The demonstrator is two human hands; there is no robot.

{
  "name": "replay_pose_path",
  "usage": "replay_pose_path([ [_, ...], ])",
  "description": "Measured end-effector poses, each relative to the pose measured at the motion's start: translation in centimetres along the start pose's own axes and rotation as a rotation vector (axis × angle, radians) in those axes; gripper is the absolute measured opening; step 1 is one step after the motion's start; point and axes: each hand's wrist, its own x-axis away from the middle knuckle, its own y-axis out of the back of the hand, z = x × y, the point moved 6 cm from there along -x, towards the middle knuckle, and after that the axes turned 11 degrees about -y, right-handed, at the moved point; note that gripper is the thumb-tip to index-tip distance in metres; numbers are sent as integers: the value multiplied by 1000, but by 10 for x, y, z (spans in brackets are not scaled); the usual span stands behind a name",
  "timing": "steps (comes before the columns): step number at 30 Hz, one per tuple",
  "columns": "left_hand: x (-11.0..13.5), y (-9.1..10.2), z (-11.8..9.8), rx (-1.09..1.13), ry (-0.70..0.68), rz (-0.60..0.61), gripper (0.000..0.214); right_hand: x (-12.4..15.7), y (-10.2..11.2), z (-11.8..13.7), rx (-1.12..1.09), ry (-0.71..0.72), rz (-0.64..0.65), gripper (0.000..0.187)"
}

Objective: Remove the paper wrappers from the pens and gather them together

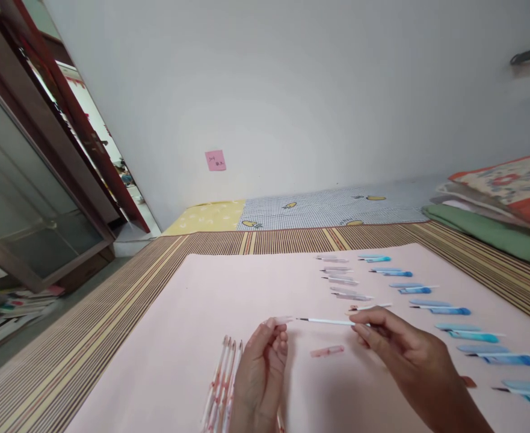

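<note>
My left hand (261,368) is closed, pinching a small clear pen part (281,320) at its fingertips. My right hand (397,347) is closed on a thin white pen refill (325,321), whose dark tip points left towards that clear part. The two are close but apart. A pink pen piece (326,351) lies on the pink sheet (169,337) between my hands. A bundle of pink-patterned pen barrels (223,376) lies just left of my left wrist.
Rows of taken-apart pens lie on the sheet at right: pale pink sets (342,280) and blue sets (445,310). A striped mat (84,337) lies beneath. Folded bedding (499,207) is at far right, a glass door (25,198) at left, a white wall behind.
</note>
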Motion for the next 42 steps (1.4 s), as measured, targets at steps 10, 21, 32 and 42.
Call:
replay_pose_path([
  [10, 1, 1, 0, -52, -36, 75, 7, 1, 2, 5, 186, 161, 12, 21],
  [21, 10, -9, 4, -205, -16, 265, 15, 7, -7, 19, 176, 192, 70, 24],
  [32, 18, -21, 12, -293, -16, 421, 15, 18, -35, 10, 39, 96, 242, 31],
  [42, 7, -4, 17, -29, 139, 106, 16, -3, -21, -10, 119, 88, 236, 37],
])
